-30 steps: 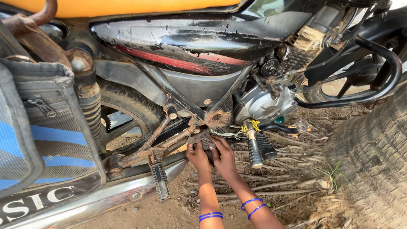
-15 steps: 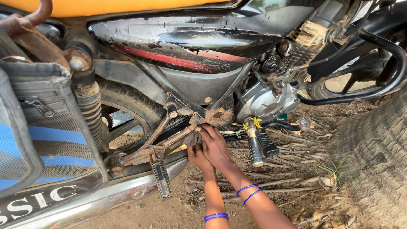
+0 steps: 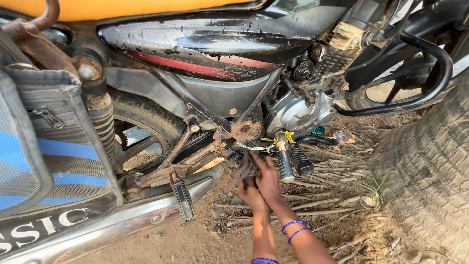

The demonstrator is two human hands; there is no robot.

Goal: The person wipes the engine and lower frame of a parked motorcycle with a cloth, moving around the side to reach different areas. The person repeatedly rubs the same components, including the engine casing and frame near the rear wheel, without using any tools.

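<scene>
A black motorcycle (image 3: 205, 44) with a red stripe stands side-on over dirt. My right hand (image 3: 267, 178) reaches under its frame, beside the rusty pivot plate (image 3: 244, 131), with its fingers closed on a dark, blurred rag-like thing (image 3: 244, 166). My left hand (image 3: 251, 194) sits just below and behind the right one and touches it; its fingers are partly hidden. Both wrists wear blue bangles. The front footrest (image 3: 285, 166) and the rubber-tipped lever (image 3: 300, 160) hang just right of my hands. The silver engine case (image 3: 299, 113) is above them.
The rear footrest (image 3: 182, 199) hangs from a rusty bracket to the left, above the chrome exhaust (image 3: 122, 222). A grey and blue saddlebag (image 3: 44, 146) covers the rear wheel side. A large tyre (image 3: 430, 166) lies at right. Dry sticks litter the ground.
Both hands have come down and away from the rusty frame joint. The dark thing in the right hand now shows, blurred by motion.
</scene>
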